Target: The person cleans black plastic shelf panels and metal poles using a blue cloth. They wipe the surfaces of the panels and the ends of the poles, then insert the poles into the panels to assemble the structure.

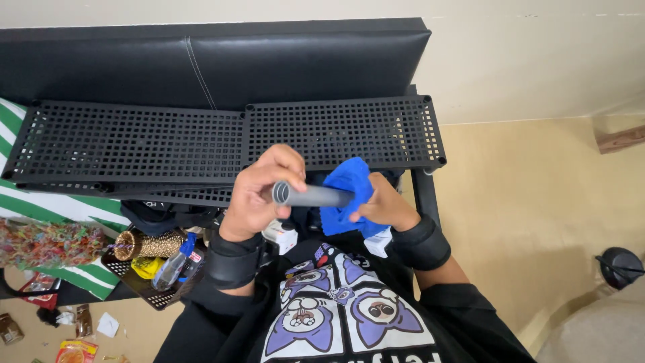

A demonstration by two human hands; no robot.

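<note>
Holding: left hand [259, 195] clamps the grey tube [312, 195] at its open end.
Axis: tube runs 9 to 3 o'clock.
Wiping: right hand [384, 207] wraps blue cloth [346, 195] around the 3 o'clock end.

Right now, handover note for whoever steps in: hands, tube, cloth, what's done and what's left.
Left hand: closed round the open end of the grey tube, held level in front of the chest.
Right hand: presses the blue cloth around the tube's far end.
Black grid panels lie across the black bench just beyond the hands.
Done: cloth is on the tube. The uncovered part looks plain grey; cleanliness can't be judged.
Left: probably wiping the rest of the tube, as only the far end is wrapped.
</note>
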